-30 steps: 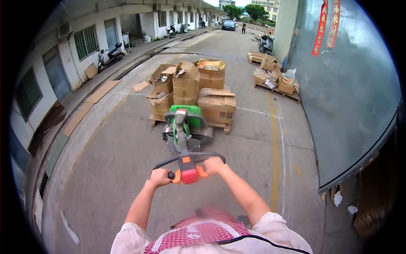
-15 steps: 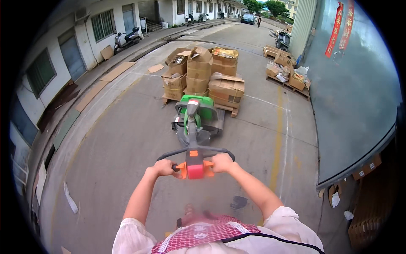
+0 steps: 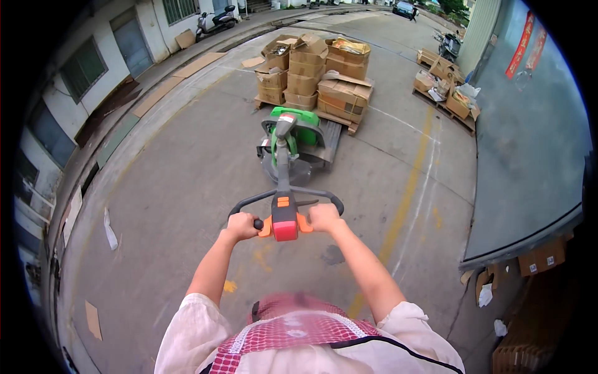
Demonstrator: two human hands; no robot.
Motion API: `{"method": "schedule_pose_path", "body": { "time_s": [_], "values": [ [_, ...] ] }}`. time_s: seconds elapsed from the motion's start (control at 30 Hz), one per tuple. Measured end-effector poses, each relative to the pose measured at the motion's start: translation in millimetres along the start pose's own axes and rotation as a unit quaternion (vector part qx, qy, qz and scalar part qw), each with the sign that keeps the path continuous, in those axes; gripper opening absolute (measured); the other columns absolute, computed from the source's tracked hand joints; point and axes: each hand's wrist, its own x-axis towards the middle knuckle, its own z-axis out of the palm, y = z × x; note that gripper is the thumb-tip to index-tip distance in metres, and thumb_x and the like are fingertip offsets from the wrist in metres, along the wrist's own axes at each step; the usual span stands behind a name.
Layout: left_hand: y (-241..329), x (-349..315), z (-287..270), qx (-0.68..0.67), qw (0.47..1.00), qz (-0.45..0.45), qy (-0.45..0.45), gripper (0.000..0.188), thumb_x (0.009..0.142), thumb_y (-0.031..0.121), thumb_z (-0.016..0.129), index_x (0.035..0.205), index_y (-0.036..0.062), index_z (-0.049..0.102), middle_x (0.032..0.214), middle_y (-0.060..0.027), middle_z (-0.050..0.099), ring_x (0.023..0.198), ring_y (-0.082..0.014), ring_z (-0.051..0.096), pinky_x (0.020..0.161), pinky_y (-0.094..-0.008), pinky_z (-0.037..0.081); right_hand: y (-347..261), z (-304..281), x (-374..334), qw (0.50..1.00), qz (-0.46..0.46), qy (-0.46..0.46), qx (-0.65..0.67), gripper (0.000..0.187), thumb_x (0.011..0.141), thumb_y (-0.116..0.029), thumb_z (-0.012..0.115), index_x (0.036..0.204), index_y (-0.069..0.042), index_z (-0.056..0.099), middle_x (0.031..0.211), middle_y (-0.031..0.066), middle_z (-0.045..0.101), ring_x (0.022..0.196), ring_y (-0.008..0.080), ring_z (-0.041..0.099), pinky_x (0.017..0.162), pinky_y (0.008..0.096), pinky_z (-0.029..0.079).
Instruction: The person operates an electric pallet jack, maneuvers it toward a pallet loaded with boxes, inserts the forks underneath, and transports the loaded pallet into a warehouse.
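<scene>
Both my hands are closed round the grips of a pallet truck's black loop handle (image 3: 245,201). My left hand (image 3: 242,225) holds the left grip, whose rounded black end shows by the thumb. On the right grip is my right hand (image 3: 325,217), fingers curled over it. Between them sits the control head (image 3: 284,218), black and red with orange buttons and paddles. Ahead is the truck's green and grey body (image 3: 302,133), with a dark fork (image 3: 332,142) behind it. Worn cardboard boxes (image 3: 305,68) are stacked on a wooden pallet (image 3: 341,121) just beyond; where the forks end is hidden.
Another pallet (image 3: 445,113) with open cartons stands at the right, near a large grey metal door (image 3: 529,143). Flattened cardboard (image 3: 156,100) lines the left kerb. A scooter (image 3: 215,22) is parked by the white building. Flat cartons (image 3: 529,340) lie at lower right.
The view has tipped downward, so the boxes and truck sit higher in the picture. More of the fork shows beside the truck's body. Both hands stay on the handle.
</scene>
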Motion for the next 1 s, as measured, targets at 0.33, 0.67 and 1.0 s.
{"method": "schedule_pose_path", "body": {
  "time_s": [0.33,0.67,1.0],
  "values": [
    [82.6,-125.8,22.3,-0.032,0.999,0.025,-0.004,0.027,0.073,0.04,0.068,0.084,0.016,0.074,0.083,-0.0126,0.072,0.081,-0.0318,0.07,0.071,-0.043,0.055,-27.4,-25.0,-145.5,0.998,-0.039,-0.038,-0.012,0.015,0.074,-0.024,0.064,0.072,-0.012,0.072,0.071,0.0138,0.07,0.072,0.0335,0.069,0.063,0.0445,0.053],
    [145.0,-194.0,41.6,-0.108,0.984,0.115,-0.085,0.062,0.068,0.069,0.075,0.09,0.0122,0.071,0.076,-0.0129,0.07,0.079,-0.0338,0.069,0.069,-0.0439,0.051,-12.5,-8.6,-241.0,0.991,-0.036,-0.113,-0.063,0.016,0.07,-0.028,0.066,0.076,-0.014,0.07,0.072,0.0123,0.07,0.071,0.032,0.069,0.062,0.0432,0.053],
    [203.2,-284.8,87.1,-0.088,0.992,0.077,-0.037,0.048,0.068,0.055,0.079,0.09,0.013,0.071,0.079,-0.0139,0.072,0.079,-0.0345,0.07,0.068,-0.0456,0.053,-29.4,10.7,-335.8,0.99,-0.042,-0.122,-0.061,0.021,0.075,-0.032,0.065,0.079,-0.013,0.074,0.074,0.0148,0.07,0.074,0.0346,0.069,0.064,0.0449,0.054]
  ]
}}
